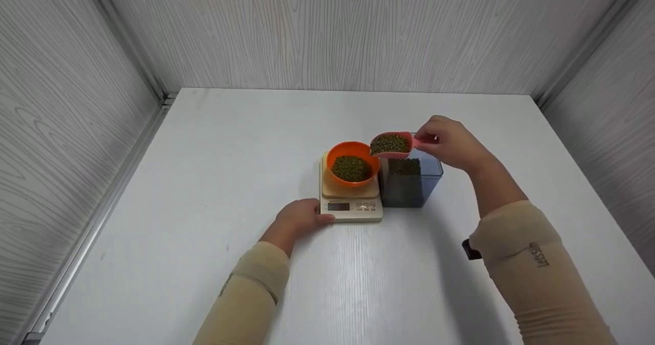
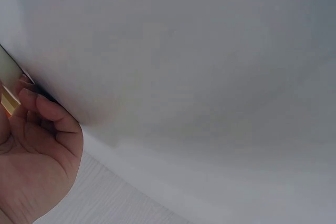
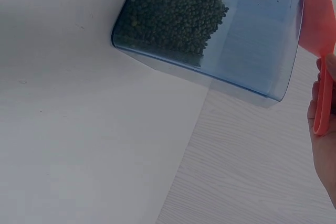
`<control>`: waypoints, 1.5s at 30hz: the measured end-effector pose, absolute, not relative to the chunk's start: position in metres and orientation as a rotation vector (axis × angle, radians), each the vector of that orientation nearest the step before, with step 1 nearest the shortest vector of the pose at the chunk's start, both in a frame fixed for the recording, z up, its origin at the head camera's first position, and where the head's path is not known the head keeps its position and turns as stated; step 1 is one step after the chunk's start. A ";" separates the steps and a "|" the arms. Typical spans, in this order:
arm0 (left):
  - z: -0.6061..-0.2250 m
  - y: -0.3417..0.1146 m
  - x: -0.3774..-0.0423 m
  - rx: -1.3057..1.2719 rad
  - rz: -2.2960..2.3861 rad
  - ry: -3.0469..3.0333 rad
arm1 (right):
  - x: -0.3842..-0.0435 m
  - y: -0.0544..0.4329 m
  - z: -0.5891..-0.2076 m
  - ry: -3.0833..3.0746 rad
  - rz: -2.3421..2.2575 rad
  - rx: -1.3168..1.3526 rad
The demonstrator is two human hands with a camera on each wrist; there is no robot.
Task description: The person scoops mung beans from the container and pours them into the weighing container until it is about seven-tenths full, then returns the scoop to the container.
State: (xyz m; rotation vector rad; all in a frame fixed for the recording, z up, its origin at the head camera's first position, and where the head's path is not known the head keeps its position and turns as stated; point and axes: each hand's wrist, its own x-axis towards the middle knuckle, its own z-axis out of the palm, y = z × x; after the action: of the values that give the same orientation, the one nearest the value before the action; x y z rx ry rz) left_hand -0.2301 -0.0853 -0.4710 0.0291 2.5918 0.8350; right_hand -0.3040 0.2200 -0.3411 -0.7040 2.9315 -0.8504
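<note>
In the head view my right hand (image 1: 450,143) pinches the handle of a red scoop (image 1: 399,155), heaped with small green beans (image 1: 389,143). The scoop hangs over the gap between an orange bowl (image 1: 353,147) and a clear bluish container (image 1: 432,173); its tip is near the bowl's right rim. Beans lie in both bowl and container. The bowl sits on a kitchen scale (image 1: 353,216). My left hand (image 1: 302,216) grips the scale's front left corner, thumb at the front. The right wrist view shows the scoop (image 3: 317,19) beside the container (image 3: 252,40).
The container stands against the scale's right side on a white table (image 1: 230,155). A grey wood-grain panel (image 1: 332,33) rises behind the table, with similar panels at the left and right. The scale's display (image 1: 338,207) is too small to read.
</note>
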 end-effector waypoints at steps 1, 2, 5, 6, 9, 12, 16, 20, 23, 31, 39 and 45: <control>-0.471 -0.085 -0.230 0.025 0.836 2.588 | -0.304 0.219 -0.340 2.932 -0.838 -0.699; -0.470 -0.086 -0.230 0.022 0.838 2.585 | -0.305 0.219 -0.339 2.932 -0.826 -0.692; -0.470 -0.086 -0.230 0.018 0.831 2.584 | -0.306 0.218 -0.337 2.931 -0.803 -0.677; -0.470 -0.086 -0.230 0.019 0.825 2.587 | -0.306 0.218 -0.337 2.934 -0.796 -0.682; -0.469 -0.086 -0.229 0.016 0.814 2.597 | -0.306 0.218 -0.335 2.940 -0.784 -0.710; -0.469 -0.086 -0.229 0.016 0.811 2.601 | -0.305 0.218 -0.334 2.943 -0.774 -0.712; -0.470 -0.086 -0.230 0.029 0.802 2.606 | -0.306 0.218 -0.331 2.939 -0.753 -0.682; -0.470 -0.087 -0.230 0.027 0.809 2.601 | -0.306 0.217 -0.327 2.942 -0.733 -0.687; -0.470 -0.087 -0.230 0.024 0.820 2.596 | -0.306 0.215 -0.325 2.947 -0.712 -0.703; -0.471 -0.087 -0.231 0.021 0.821 2.589 | -0.307 0.209 -0.323 2.939 -0.666 -0.717; -0.472 -0.087 -0.231 0.043 0.812 2.601 | -0.307 0.201 -0.323 2.956 -0.633 -0.781; -0.473 -0.087 -0.231 0.048 0.819 2.606 | -0.307 0.193 -0.323 2.967 -0.600 -0.802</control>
State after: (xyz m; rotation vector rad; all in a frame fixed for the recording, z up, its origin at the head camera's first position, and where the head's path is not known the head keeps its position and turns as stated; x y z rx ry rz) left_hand -0.2307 -0.0867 -0.4732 0.0479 2.6058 0.8185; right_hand -0.3065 0.1934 -0.3230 -0.8022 2.9668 -0.6001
